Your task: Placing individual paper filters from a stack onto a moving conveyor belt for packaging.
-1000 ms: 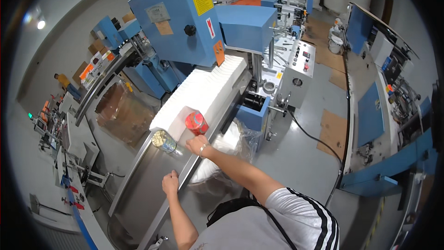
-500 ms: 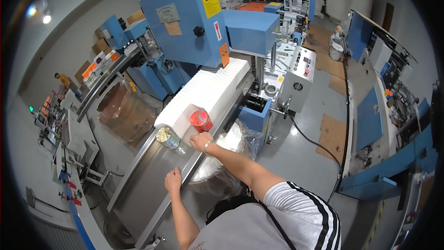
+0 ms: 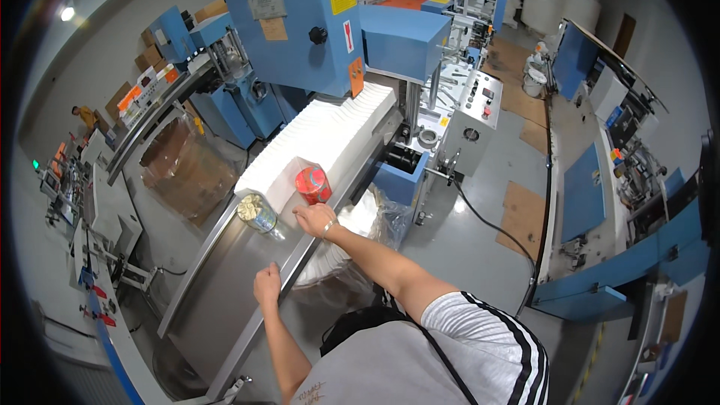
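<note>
A long row of white folded sheets (image 3: 322, 131) lies in a sloping metal trough (image 3: 232, 285), reaching out from under a blue machine. At the row's near end stand a red patterned can (image 3: 313, 184) and, to its left, a clear jar (image 3: 257, 212) with pale contents. My right hand (image 3: 315, 220) is at the trough's right side, just below the red can, its fingers curled in. Lower down, my left hand (image 3: 268, 283) is closed like a fist beside the same edge, thumb on top. Whatever either hand may hold is hidden.
The blue machine housing (image 3: 289, 26) rises over the row, with a control box (image 3: 472, 112) to its right. A clear bag of white material (image 3: 337, 255) hangs below the trough. A large brown bin with plastic lining (image 3: 187, 169) stands left. A black cable (image 3: 491, 225) crosses the floor.
The whole view has shifted slightly, so everything appears a little further left and up. Both hands keep nearly the same places against the trough, can and jar.
</note>
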`<move>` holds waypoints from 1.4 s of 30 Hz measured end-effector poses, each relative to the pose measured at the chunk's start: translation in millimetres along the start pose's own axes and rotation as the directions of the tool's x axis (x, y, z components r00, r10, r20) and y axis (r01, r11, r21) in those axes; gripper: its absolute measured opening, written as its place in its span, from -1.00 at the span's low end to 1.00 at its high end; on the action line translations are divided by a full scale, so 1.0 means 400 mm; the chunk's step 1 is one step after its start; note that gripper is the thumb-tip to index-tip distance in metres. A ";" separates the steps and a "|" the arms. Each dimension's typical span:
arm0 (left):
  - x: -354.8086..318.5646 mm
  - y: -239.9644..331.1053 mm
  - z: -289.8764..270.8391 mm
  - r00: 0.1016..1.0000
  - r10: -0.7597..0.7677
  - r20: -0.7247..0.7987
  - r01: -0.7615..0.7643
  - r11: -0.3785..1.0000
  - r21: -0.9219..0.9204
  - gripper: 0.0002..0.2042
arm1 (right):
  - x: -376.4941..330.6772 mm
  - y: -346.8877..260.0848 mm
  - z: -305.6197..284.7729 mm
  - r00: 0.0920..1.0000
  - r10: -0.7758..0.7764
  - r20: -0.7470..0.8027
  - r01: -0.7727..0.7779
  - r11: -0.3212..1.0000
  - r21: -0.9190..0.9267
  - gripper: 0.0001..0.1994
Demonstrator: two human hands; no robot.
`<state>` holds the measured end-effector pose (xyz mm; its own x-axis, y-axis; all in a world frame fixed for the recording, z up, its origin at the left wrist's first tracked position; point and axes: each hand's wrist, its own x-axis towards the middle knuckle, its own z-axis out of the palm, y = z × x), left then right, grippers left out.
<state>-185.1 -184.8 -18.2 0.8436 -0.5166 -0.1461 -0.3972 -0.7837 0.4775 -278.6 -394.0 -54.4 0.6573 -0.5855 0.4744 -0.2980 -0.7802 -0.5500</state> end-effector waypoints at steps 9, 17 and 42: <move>-0.016 -0.005 -0.001 0.996 0.084 -0.030 -0.085 0.996 -0.022 -0.57 | -0.004 -0.004 -0.001 1.000 0.004 0.007 -0.004 1.000 -0.010 -0.83; -0.014 -0.007 0.002 0.995 0.094 -0.037 -0.095 0.995 -0.023 -0.59 | -0.002 0.010 0.006 0.999 0.017 0.035 -0.017 1.000 -0.019 -0.80; 0.002 -0.035 0.024 0.998 0.069 0.006 -0.068 0.993 -0.092 -0.61 | 0.006 -0.016 -0.014 0.997 0.040 0.070 -0.034 0.996 -0.080 -0.81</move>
<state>-182.2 -177.7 -33.1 0.8120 -0.5716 -0.1176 -0.4190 -0.7113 0.5643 -279.1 -391.7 -45.9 0.6920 -0.5993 0.4024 -0.3746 -0.7747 -0.5095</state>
